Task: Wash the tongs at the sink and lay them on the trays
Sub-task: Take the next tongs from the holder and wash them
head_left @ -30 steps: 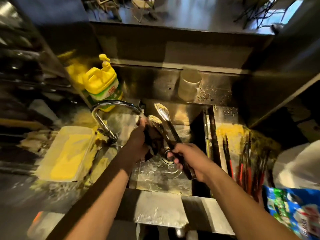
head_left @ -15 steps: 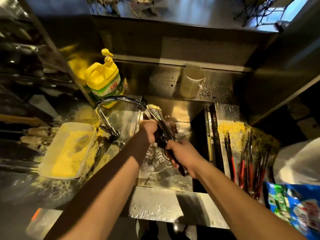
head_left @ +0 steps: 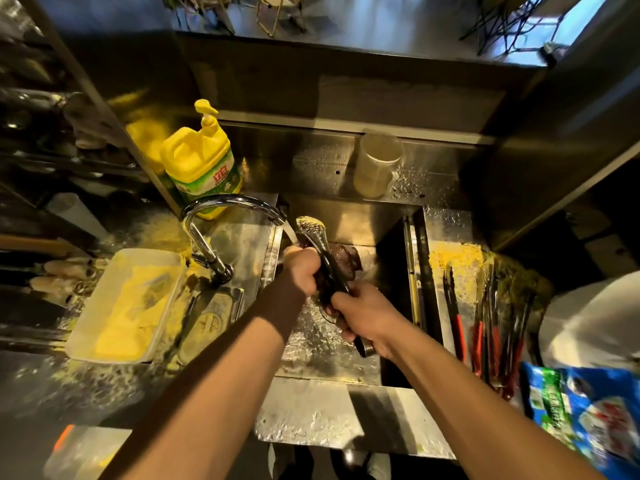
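Observation:
Over the steel sink (head_left: pixel 346 362) I hold a pair of metal tongs (head_left: pixel 313 233) with black handles, tips pointing away under the running tap (head_left: pixel 228 202). My right hand (head_left: pixel 363 317) grips the handle end. My left hand (head_left: pixel 301 271) is closed around the middle of the tongs together with a dark scrubbing cloth (head_left: pixel 343 259). Water streams from the spout onto my left hand. Several washed tongs with red handles (head_left: pixel 485 327) lie on the wet tray (head_left: pixel 450 251) to the right of the sink.
A yellow detergent bottle (head_left: pixel 201 164) stands behind the tap. A white plastic container (head_left: pixel 128 303) sits left of the sink, a clear cup (head_left: pixel 377 164) on the back ledge. A blue packet (head_left: pixel 588 414) and white object (head_left: pixel 595 317) lie at right.
The tongs' arms, apart a second ago, are now closed together. My left hand slid along them under the water stream, with the cloth showing behind the tongs.

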`<state>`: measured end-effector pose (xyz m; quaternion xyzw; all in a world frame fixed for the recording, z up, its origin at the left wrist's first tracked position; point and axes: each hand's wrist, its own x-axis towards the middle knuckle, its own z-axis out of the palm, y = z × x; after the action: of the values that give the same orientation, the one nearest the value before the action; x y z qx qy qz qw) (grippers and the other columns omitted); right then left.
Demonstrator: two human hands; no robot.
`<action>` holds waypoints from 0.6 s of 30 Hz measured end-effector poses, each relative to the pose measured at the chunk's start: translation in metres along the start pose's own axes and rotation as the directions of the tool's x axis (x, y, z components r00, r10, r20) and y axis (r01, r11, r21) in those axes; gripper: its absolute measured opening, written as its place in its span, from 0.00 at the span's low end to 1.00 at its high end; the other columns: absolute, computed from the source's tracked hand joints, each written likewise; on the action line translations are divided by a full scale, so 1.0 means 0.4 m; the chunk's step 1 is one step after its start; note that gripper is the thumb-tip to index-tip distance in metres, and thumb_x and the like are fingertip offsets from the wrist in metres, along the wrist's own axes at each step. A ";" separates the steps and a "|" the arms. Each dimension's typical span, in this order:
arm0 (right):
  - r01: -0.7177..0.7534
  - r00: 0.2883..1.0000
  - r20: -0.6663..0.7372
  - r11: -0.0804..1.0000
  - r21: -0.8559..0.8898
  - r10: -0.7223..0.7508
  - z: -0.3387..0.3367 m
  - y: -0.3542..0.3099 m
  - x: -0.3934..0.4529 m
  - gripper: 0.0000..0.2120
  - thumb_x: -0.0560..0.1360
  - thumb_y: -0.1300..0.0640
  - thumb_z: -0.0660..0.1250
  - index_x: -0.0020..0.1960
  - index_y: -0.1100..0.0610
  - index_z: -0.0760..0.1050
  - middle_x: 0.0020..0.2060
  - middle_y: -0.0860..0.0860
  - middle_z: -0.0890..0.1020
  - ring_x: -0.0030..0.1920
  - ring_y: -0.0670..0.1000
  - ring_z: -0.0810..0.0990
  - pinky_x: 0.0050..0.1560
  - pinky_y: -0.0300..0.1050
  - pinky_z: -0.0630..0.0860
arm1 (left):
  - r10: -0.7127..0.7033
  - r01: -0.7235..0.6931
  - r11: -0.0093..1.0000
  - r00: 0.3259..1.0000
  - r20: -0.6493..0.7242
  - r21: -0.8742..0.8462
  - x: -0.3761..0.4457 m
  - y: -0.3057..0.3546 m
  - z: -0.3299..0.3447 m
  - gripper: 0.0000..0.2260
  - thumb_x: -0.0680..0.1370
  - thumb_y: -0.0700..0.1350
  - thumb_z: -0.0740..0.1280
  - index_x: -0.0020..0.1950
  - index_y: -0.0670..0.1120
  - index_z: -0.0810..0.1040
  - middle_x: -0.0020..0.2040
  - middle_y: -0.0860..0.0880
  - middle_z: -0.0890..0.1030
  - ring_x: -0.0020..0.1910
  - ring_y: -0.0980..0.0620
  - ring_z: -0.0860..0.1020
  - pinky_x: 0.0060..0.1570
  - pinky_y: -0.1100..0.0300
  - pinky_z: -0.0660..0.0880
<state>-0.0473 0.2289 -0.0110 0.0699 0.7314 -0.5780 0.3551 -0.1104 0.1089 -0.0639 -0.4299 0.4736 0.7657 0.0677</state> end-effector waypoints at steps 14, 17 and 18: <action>-0.111 0.994 0.040 0.959 0.260 0.104 -0.129 0.000 -0.063 0.09 0.80 0.58 0.59 0.52 0.63 0.74 0.34 0.56 0.79 0.27 0.51 0.76 0.23 0.41 0.72 | -0.122 0.118 0.991 0.989 -0.083 -0.056 0.052 -0.018 -0.085 0.22 0.81 0.53 0.65 0.70 0.41 0.76 0.64 0.38 0.81 0.59 0.39 0.81 0.61 0.41 0.77; -0.098 0.994 0.067 0.948 0.303 0.082 -0.131 -0.023 -0.050 0.08 0.76 0.64 0.68 0.55 0.64 0.75 0.35 0.58 0.85 0.33 0.55 0.83 0.28 0.43 0.80 | -0.117 0.114 0.989 0.993 -0.029 -0.097 0.025 -0.033 -0.087 0.21 0.82 0.55 0.63 0.66 0.41 0.78 0.59 0.40 0.83 0.56 0.40 0.82 0.61 0.44 0.77; -0.102 0.994 0.061 0.942 0.320 0.086 -0.132 -0.026 -0.044 0.12 0.73 0.66 0.71 0.56 0.64 0.75 0.36 0.58 0.86 0.34 0.56 0.84 0.30 0.44 0.81 | -0.101 0.101 0.987 0.995 0.009 -0.128 0.016 -0.037 -0.088 0.19 0.82 0.55 0.62 0.62 0.42 0.79 0.54 0.41 0.84 0.51 0.42 0.83 0.55 0.47 0.80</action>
<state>-0.0627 0.2780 0.0120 0.1484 0.6145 -0.6736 0.3829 -0.0858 0.0877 -0.0848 -0.4559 0.4010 0.7906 0.0792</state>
